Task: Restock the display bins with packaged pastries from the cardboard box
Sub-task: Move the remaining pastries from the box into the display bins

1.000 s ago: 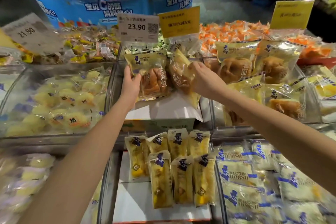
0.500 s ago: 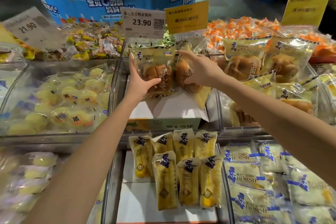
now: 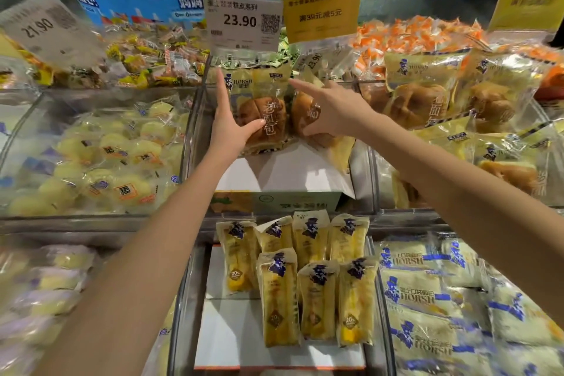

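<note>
So the person's got both arms stretched into the middle bin [image 3: 195, 131] of the back row. The left hand [image 3: 227, 122] is gripping a bun pack [image 3: 265, 101], thumb across the front and a finger running straight up its left edge. It's a clear and pale yellow bag with a dark blue logo up top, big characters down the front and a brown split-top bun inside. It stands upright, bottom edge right at the white top of the cardboard box [image 3: 283, 174] that sits inside that bin. The right hand [image 3: 332, 110] has a second bun pack [image 3: 305, 116] just beside the first, caught between the thumb and a straight forefinger. I can't make out the rest of its fingers.

Bins round about:
- **Left bin** [image 3: 91, 218]: full of round yellow cakes [image 3: 128, 189] in clear wrap.
- **Right bin** [image 3: 427, 210]: more buns [image 3: 418, 94] of the same kind, some upright, some lying down.
- **Front bin** [image 3: 183, 299]: long yellow packs [image 3: 317, 296] in two rows on a white box [image 3: 238, 339].
- **Corner bin** [image 3: 373, 354]: next to the front bin on the right, piled with white-and-blue bags [image 3: 421, 296].

A price tag [image 3: 241, 21] reading 23.90 and a yellow sign [image 3: 320, 12] stand just behind the middle bin. Orange packets [image 3: 412, 36] are heaped further back on the right.
</note>
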{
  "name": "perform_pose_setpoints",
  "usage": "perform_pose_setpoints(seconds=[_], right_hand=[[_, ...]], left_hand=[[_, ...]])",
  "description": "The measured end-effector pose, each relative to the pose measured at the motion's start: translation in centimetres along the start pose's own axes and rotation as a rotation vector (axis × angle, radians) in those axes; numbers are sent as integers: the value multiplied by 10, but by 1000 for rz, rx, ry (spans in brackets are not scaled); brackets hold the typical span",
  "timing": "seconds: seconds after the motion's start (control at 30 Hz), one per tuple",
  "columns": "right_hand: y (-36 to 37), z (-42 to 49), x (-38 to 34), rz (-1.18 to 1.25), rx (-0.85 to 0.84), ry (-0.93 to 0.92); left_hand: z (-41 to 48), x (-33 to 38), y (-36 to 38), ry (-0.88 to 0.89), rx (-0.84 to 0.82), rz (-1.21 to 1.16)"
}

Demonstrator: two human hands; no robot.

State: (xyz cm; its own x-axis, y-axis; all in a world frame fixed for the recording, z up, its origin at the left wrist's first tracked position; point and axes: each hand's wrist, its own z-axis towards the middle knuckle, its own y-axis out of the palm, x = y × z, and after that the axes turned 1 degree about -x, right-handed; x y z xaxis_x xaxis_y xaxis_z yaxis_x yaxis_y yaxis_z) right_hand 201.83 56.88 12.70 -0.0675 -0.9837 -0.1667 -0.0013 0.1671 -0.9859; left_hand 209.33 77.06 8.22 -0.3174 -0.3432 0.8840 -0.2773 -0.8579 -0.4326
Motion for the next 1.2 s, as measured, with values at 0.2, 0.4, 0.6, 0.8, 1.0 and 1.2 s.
perform_pose_setpoints(seconds=[0.2, 0.4, 0.6, 0.8, 1.0, 1.2], right_hand=[[-2, -15, 10, 212, 183, 33], [7, -36, 14, 634, 584, -36], [24, -9, 9, 781, 628, 35], [33, -5, 16, -51, 445, 157], [41, -20, 30, -297, 349, -49], [30, -17, 29, -135, 197, 13]], left_hand=[[-1, -4, -7, 8, 1, -22], [2, -7, -11, -75, 2, -96], [8, -11, -11, -111, -8, -152], [15, -13, -2, -103, -30, -113], [20, -8, 1, -189, -104, -21], [-12, 8, 15, -41, 147, 198]])
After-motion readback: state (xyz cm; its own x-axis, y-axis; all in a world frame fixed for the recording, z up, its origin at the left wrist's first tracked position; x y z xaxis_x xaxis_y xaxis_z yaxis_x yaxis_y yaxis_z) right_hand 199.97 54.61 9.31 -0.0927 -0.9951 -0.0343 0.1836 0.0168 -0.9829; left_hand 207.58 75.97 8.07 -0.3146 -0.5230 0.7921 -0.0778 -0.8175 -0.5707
